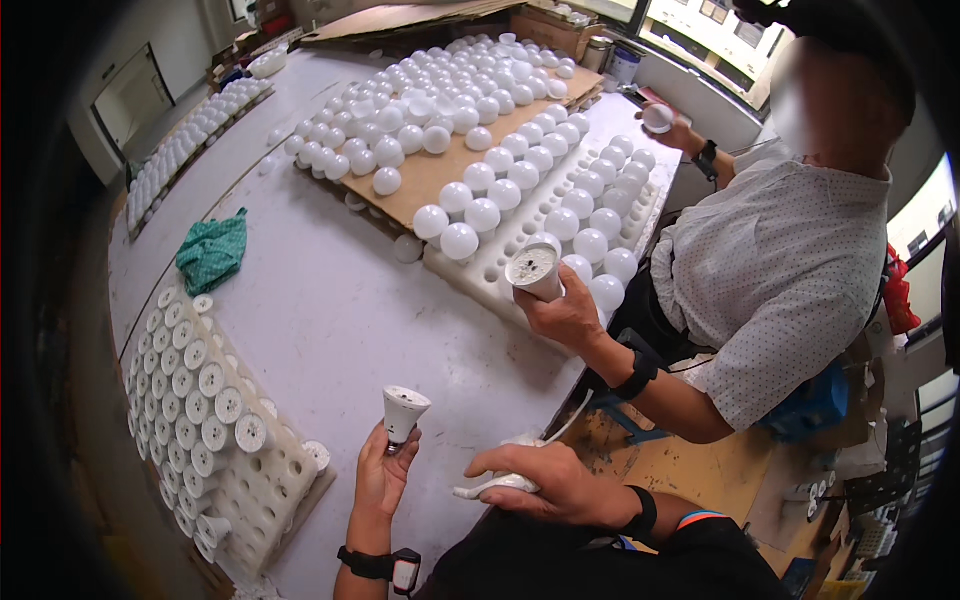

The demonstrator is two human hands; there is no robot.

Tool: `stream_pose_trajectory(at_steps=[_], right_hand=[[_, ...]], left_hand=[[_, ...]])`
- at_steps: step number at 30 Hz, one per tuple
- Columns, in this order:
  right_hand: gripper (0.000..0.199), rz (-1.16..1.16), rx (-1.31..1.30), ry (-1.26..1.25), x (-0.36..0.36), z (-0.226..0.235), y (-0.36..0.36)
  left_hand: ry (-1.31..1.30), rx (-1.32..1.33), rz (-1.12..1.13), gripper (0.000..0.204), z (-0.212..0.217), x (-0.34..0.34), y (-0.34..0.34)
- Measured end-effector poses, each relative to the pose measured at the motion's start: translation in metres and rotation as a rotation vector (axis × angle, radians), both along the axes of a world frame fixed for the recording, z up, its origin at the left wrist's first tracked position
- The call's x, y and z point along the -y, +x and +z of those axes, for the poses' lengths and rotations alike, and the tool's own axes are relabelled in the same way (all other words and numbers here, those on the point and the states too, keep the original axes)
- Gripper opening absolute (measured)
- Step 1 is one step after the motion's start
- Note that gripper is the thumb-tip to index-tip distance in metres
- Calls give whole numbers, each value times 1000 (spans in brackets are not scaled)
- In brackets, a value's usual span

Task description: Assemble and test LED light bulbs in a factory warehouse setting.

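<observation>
Our left hand (383, 472) is closed around a bulb base (403, 415) over the near edge of the bench (330, 310). The base stands nearly upright, long axis vertical: the wide open mouth faces up and the narrow screw end sits down in our fingers, partly hidden by them. Our right hand (545, 483) is curled over a white tool (492, 487) with a cord running from it; the hand covers most of the tool, so we cannot make out its shape or tip.

To our left, a white foam tray (262, 492) holds rows of the same bases. Across the bench another person's hand (566, 312) holds a second base (534, 270), mouth up, just beside a foam tray (470, 275) of round white globes (560, 224). More globes cover a cardboard sheet (425, 180) beyond. A green cloth (213, 251) lies to the left.
</observation>
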State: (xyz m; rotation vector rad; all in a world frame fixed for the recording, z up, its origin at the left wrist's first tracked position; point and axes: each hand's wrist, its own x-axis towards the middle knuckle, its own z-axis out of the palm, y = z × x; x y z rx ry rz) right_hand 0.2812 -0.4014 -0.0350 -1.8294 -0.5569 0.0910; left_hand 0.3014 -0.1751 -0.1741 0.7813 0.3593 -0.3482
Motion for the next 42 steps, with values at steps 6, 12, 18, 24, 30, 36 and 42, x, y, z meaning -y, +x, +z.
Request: stream_pose_trajectory(at_steps=[6,12,18,24,30,36,42], right_hand=[[22,-82,-133,-22,45,-7,10],[24,-185,-36,-24,65,-4,12],[23,-157,-46,-6,53,-1,12],[22,-59,-45,15,12,8,2],[24,9,-35,82,-38,4,-16],[22,164,-144,-26,-88,7,-34],[19,308,-153,-31,-144,11,-46]], left_hand=[[255,-92,-135,27,-115,48,77],[437,6,-49,31,-108,93,108],[654,378,-169,18,38,76,97],[307,1196,20,18,223,38,12],[-31,1392,-146,52,290,-11,-49],[162,1384,201,33,309,-62,-123],[338,1398,428,33,308,-106,-185]])
